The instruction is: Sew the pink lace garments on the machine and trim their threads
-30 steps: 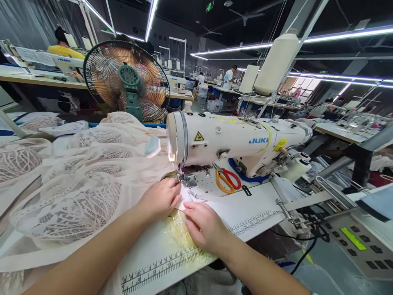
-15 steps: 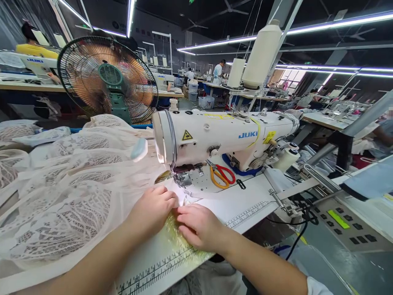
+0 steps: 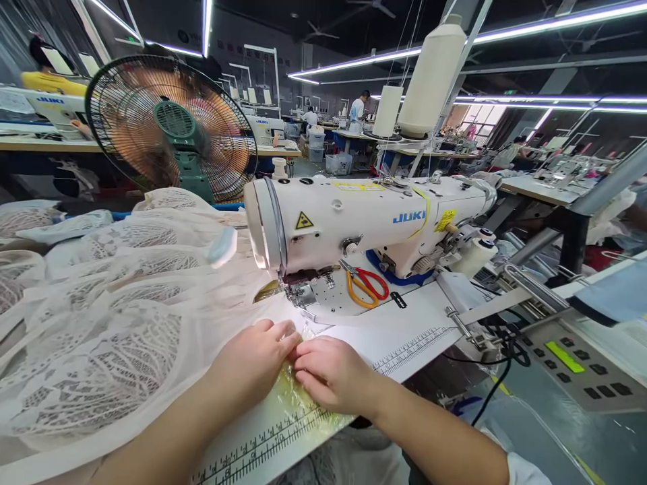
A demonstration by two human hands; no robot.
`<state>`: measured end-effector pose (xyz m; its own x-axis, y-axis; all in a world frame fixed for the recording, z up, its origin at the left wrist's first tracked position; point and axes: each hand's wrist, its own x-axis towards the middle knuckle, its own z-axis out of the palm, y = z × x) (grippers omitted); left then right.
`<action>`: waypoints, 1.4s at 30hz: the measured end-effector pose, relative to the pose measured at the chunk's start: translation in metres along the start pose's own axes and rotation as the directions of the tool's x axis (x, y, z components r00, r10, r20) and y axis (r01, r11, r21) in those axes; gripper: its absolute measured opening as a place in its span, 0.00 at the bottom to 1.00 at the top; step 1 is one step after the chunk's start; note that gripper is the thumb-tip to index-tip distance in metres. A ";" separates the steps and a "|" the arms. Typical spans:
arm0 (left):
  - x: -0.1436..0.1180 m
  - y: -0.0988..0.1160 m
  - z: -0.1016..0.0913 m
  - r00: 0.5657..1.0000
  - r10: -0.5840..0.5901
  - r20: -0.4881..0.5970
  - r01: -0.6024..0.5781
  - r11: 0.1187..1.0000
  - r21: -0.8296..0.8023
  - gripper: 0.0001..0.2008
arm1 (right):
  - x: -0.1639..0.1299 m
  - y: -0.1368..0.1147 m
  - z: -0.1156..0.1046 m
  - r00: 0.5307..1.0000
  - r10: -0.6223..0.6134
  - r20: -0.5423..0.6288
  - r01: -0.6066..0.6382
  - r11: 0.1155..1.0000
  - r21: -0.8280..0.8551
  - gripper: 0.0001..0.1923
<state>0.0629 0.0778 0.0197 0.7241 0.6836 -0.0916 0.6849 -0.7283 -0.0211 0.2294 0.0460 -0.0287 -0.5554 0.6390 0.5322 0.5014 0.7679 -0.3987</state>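
Working at the sewing machine [image 3: 364,219], we curl our left hand [image 3: 255,357] and right hand [image 3: 333,374] fingertip to fingertip, any grip indistinct, and should press evenly.

Large fan [image 3: 176,120], person in yellow [image 3: 53,83], probably plastic bins [image 3: 338,164]

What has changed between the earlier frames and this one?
The left hand has drawn back from the needle area of the white sewing machine toward the person's body, ending closer to the right hand. Any change of grip is hidden. The crinkled, yellowish clear film stays under the hands; the metal snips with red and orange handles and black razor blade lie as before.
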 end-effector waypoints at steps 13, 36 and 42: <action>0.001 -0.016 0.006 0.997 -0.071 -0.023 0.071 0.997 0.024 0.18 | -0.003 0.000 0.000 0.998 0.032 -0.053 -0.030 0.999 0.041 0.10; 0.016 -0.028 0.011 0.965 -0.227 -0.129 0.241 0.965 0.105 0.23 | -0.001 0.000 0.004 0.996 0.057 -0.062 -0.054 0.998 0.037 0.09; 0.019 -0.027 0.009 0.961 -0.227 -0.160 0.253 0.952 0.172 0.21 | 0.004 -0.004 0.004 0.997 0.066 -0.036 -0.069 0.995 -0.067 0.08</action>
<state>0.0576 0.1103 0.0096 0.5532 0.8296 0.0759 0.8216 -0.5283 -0.2142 0.2226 0.0454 -0.0285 -0.4963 0.6864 0.5315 0.5814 0.7175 -0.3836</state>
